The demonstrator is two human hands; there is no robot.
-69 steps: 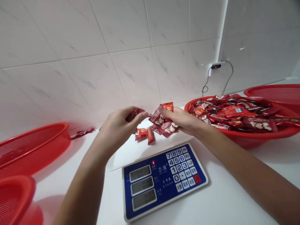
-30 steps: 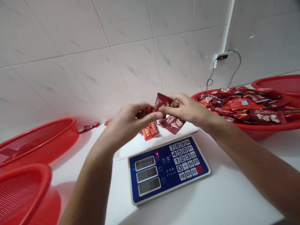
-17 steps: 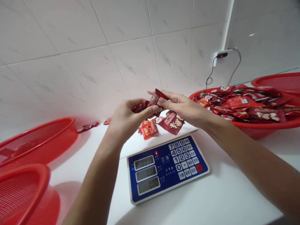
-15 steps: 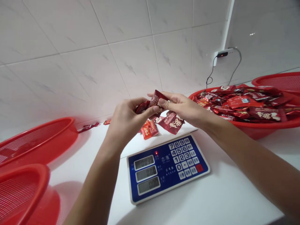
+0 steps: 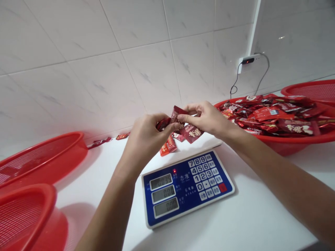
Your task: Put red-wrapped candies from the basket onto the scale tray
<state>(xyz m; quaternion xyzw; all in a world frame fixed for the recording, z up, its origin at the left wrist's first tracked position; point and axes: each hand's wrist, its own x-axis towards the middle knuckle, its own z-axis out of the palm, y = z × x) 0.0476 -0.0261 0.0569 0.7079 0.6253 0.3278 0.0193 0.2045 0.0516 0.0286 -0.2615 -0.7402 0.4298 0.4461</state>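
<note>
Over the weighing pan of a digital scale (image 5: 188, 190), my two hands are close together. A dark red wrapped candy (image 5: 175, 113) stands upright between them, pinched by the thumb and fingers of my right hand (image 5: 205, 119). My left hand (image 5: 146, 137) is closed round another red wrapped candy (image 5: 163, 124), partly hidden by its fingers, and its thumb touches the upright one. Below, a dark red packet (image 5: 193, 134) with pale lettering and a brighter red packet (image 5: 169, 146) lie on the white pan. Fingers hide part of that pile.
To the right stands a red basket (image 5: 290, 140) heaped with wrapped candies, another red basket (image 5: 311, 91) behind it. Two red mesh baskets (image 5: 65, 160) are at the left. A few loose packets (image 5: 122, 136) lie along the tiled wall. A cable (image 5: 267, 71) hangs from a wall socket.
Both hands have shifted slightly; my left hand moved right and a little down. The upright candy is a bit lower. Digits on the scale's top readout look different.
</note>
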